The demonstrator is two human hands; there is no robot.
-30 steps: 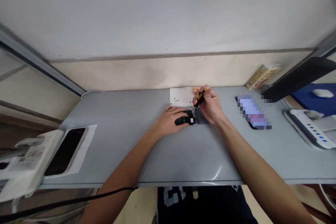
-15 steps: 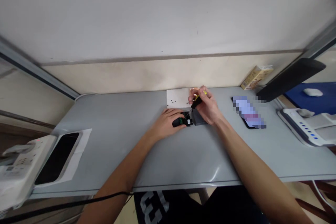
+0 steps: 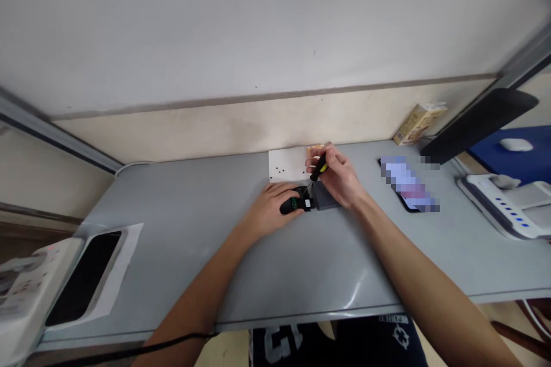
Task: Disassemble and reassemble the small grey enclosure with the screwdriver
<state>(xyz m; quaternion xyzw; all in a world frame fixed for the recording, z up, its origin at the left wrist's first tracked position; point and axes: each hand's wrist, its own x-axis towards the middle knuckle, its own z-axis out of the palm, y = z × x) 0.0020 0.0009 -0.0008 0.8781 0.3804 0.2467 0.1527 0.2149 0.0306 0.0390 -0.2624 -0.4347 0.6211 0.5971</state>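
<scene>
Duly noted: at left, a dark phone [image 3: 84, 281] lies on white paper [image 3: 124, 261]. Your left hand [image 3: 272, 207] holds the black device [image 3: 287, 206] on the grey desk [image 3: 193, 200]; beside a dark grey block [image 3: 326, 199], a black-and-yellow screwdriver [image 3: 318, 168], clasped in your right hand [image 3: 343, 179], slants down toward the device.

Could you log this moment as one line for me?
left hand: holding black device, green part showing | right hand: gripping screwdriver, angled down at device | beyond: white sheet, small dark bits
</scene>
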